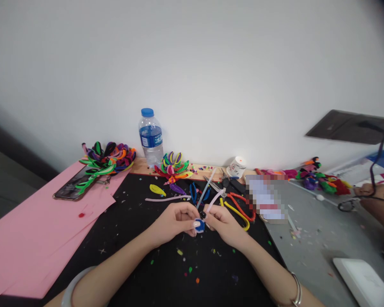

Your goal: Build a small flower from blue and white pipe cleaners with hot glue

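Over the black mat (pixel 134 268), my left hand (pixel 179 219) pinches a small round blue piece with a pale rim (pixel 200 226) between thumb and fingers. Close against it on the right, my right hand (pixel 219 221) is closed on a pale pink fuzzy stem (pixel 215 199), which sticks up from its fingers. A small black part (pixel 202 215) sits between the fingertips of both hands. Just beyond the hands lie a pale blue stem (pixel 206 187), blue loops (pixel 193 194), a yellow loop (pixel 156 190), a purple loop (pixel 177 189) and another pink stem (pixel 166 199).
Behind stand a water bottle (pixel 151 140) and a white roll (pixel 237 166). Pliers with red handles (pixel 240 204) and a yellow stem (pixel 238 213) lie right. A phone (pixel 72 185) rests on pink paper (pixel 38 230). Another person's hand (pixel 374 189) is at far right.
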`<act>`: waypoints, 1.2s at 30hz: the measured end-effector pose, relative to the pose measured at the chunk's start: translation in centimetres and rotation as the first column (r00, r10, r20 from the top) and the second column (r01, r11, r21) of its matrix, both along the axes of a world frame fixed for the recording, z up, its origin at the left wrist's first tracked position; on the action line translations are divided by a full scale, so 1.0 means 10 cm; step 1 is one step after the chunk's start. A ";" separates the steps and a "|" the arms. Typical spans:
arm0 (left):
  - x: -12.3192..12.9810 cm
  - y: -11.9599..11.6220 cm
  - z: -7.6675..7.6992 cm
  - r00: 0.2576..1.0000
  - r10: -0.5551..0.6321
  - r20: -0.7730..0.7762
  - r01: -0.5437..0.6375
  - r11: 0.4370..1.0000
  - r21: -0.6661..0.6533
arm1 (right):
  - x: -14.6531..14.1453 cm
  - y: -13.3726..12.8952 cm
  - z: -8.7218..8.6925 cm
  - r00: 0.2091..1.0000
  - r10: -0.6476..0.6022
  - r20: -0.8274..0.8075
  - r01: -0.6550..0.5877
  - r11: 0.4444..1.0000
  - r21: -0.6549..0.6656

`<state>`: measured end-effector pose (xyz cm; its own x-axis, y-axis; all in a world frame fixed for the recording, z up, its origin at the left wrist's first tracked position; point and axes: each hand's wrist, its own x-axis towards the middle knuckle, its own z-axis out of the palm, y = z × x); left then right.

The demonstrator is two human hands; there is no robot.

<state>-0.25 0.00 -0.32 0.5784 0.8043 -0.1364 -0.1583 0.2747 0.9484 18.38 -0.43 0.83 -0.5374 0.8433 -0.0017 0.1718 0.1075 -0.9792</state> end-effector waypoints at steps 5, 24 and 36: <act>0.00 0.00 0.01 1.000 0.003 -0.011 -0.003 1.000 -0.004 | -0.02 -0.01 0.01 0.999 -0.014 0.037 0.013 1.000 0.014; 0.01 0.00 0.01 1.000 0.013 -0.002 -0.013 1.000 -0.017 | -0.03 -0.01 0.03 0.998 -0.014 0.064 0.013 1.000 0.012; 0.02 0.01 -0.03 0.999 0.030 0.024 -0.030 1.000 0.001 | -0.04 -0.01 0.02 0.999 -0.018 0.027 0.019 1.000 -0.016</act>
